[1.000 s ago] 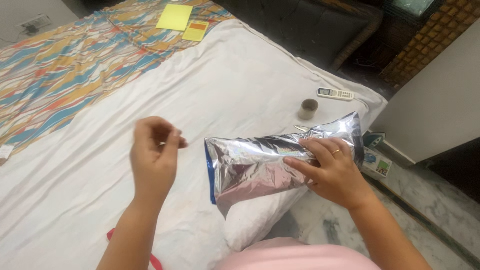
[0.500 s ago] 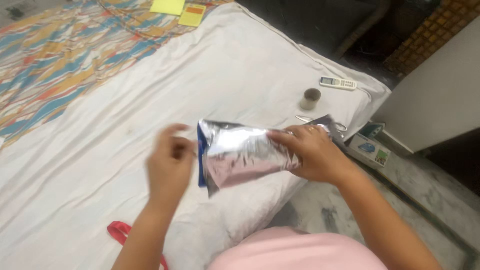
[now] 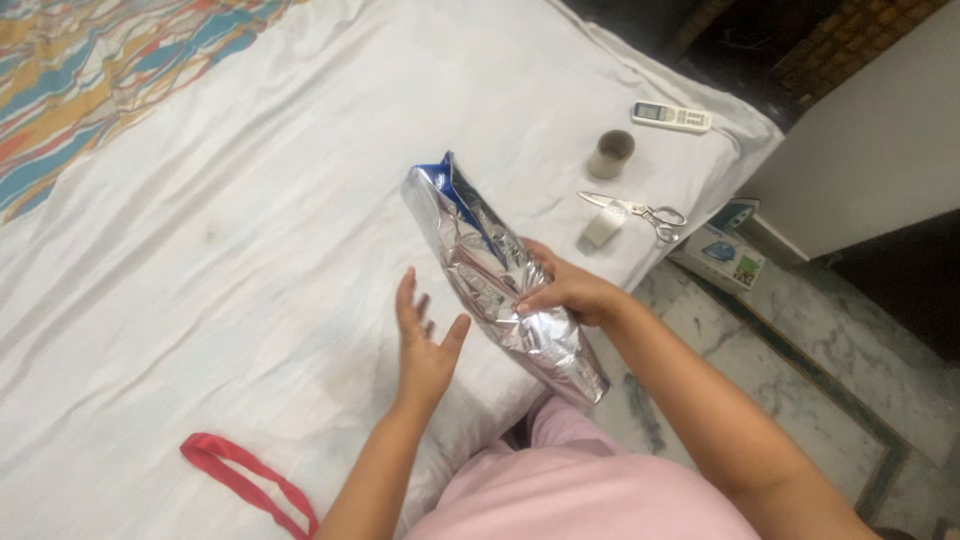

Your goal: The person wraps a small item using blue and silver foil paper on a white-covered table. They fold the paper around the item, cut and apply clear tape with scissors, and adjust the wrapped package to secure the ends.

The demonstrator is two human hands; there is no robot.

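Head camera shows my right hand (image 3: 560, 290) clamped around the middle of the silver foil pouch (image 3: 490, 265), whose long axis slants above the white sheet (image 3: 250, 230), while my left hand (image 3: 425, 345) waits open just beside it.

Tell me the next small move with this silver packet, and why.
Probably bring the left hand onto the silver foil packet to steady it. Only the right hand grips it, mid-length, and it hangs tilted above the white sheet, while the left hand is open just beside it, not touching.
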